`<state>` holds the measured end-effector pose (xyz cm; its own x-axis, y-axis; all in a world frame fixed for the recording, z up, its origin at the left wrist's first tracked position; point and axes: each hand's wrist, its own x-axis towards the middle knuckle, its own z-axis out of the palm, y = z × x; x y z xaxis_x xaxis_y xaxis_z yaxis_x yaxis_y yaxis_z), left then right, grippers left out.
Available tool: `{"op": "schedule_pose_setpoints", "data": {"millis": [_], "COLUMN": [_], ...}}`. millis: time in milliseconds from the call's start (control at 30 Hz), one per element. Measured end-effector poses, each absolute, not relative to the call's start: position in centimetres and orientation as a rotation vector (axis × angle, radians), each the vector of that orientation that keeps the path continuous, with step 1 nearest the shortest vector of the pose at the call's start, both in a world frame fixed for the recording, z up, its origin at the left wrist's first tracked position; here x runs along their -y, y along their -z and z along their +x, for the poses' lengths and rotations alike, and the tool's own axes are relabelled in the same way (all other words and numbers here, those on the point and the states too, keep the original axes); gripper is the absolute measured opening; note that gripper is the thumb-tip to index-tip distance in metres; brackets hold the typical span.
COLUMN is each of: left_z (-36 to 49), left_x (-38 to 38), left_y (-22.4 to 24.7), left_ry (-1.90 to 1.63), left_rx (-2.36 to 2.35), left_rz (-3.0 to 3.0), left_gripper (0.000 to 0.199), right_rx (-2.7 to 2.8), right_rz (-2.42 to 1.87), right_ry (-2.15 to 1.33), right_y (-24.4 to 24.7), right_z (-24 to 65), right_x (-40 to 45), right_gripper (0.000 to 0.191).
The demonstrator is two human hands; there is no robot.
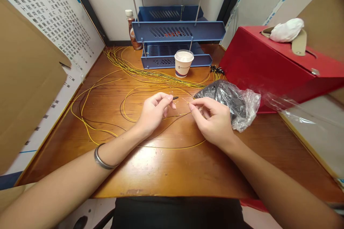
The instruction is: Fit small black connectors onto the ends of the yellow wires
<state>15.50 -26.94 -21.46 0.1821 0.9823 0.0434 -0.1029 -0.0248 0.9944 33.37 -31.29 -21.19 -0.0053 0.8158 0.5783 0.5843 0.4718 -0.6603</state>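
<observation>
The left hand [153,114] pinches a small black connector [175,98] between thumb and forefinger, its tip poking out toward the right. The right hand [213,120] faces it, just beside but not touching, thumb and forefinger closed on a thin wire [185,100] whose fine end points back at the connector. Both are held above the middle of the wooden table [161,179], and a dark wristband [101,157] circles the left forearm.

Around and under the hands, loose yellow and black wires [125,105] lie in wide loops. Which loop leads to the pinched end I cannot tell. Just right of the right hand sits a clear plastic bag [228,94] with dark contents, too blurred to make out.

Farther back, a long bundle of yellow and black wires [150,75] runs across the table, with a cluster of black ends [217,70] at its right, near a red box [255,66]. A white crumpled item [287,30] rests on that box. A lidded paper cup [184,66] stands in front of a blue tiered rack [178,30], and a brown bottle [133,32] stands upright at the rack's left.
</observation>
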Motion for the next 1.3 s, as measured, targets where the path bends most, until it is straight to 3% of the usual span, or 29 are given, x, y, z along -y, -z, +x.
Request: {"op": "schedule_pose_setpoints", "data": {"millis": [500,1300], "left_z": [15.39,15.54], "left_x": [27.21,27.18], "left_y": [21.43,21.86], "left_ry": [-1.098,-1.214], "left_rx": [-0.911,-1.04], "left_rz": [1.228,1.477], "left_gripper": [0.031,0.017], "right_rx": [1.707,1.738], "right_rz": [-1.201,-1.233], "right_ry": [-0.269,-0.291], "right_y": [21.18,21.2], "right_z": [33.32,33.28], "right_x": [31.4,31.51], "right_gripper": [0.01,0.012]}}
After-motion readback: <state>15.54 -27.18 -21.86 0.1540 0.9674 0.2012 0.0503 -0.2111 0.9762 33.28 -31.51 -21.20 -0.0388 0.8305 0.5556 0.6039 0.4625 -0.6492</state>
